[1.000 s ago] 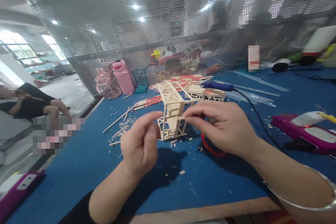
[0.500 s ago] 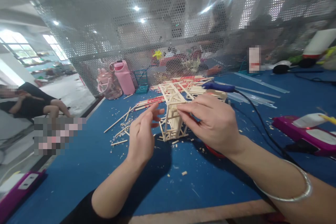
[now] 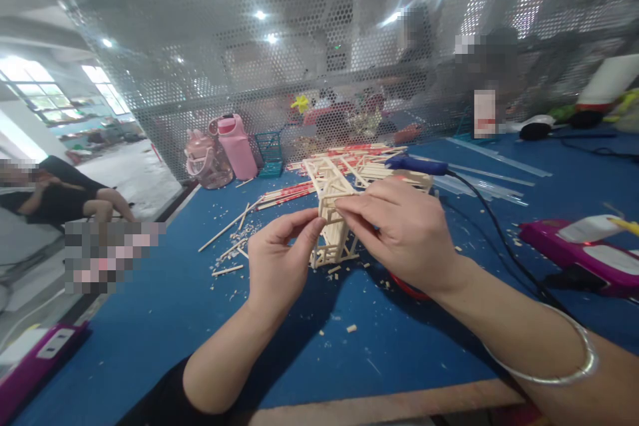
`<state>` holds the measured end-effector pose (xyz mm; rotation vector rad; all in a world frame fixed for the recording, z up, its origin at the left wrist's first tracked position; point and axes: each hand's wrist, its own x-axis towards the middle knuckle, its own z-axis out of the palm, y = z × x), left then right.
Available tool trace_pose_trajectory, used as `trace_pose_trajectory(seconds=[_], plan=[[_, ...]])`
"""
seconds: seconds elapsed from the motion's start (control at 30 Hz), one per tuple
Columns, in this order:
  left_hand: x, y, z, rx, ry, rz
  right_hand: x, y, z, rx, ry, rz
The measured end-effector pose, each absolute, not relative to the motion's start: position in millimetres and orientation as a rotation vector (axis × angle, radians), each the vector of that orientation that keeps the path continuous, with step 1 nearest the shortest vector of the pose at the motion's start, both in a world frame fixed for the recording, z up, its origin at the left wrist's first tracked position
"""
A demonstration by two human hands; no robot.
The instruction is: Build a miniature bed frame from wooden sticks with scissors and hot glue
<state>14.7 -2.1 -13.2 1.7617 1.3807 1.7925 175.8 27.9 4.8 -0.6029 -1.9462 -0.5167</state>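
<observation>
A pale wooden stick frame model (image 3: 332,213) stands on the blue table (image 3: 164,299) at the centre. My left hand (image 3: 279,263) pinches its near side with thumb and fingers closed on a stick. My right hand (image 3: 399,233) pinches the frame from the right, fingertips meeting the left hand's at the same spot. A silver bangle (image 3: 569,366) circles my right wrist. A red ring-shaped object (image 3: 404,286) lies partly hidden under my right hand.
Loose sticks (image 3: 289,193) and wood chips (image 3: 234,246) lie behind and left of the model. A blue glue gun (image 3: 417,165) with a black cord (image 3: 494,229) rests behind. Pink bottles (image 3: 234,146), a teal basket (image 3: 268,153), magenta trays (image 3: 584,256), a perforated screen; a person (image 3: 54,193) sits at left.
My left hand has gone from raised with loose fingers to pinching the frame beside my right fingertips. My right hand stayed on the frame's near top.
</observation>
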Motion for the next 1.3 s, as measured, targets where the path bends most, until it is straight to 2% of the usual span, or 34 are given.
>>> trace_pose_trajectory(seconds=[1.0,1.3], plan=[[15.7,-2.2,-8.7,1.870,1.394,1.829,167.2,30.9,0.0,-0.632,-1.854,-0.368],[11.0,0.1,-8.0,1.669,1.393,1.750,175.0,25.8,-1.5,-0.555,-1.697,-0.368]])
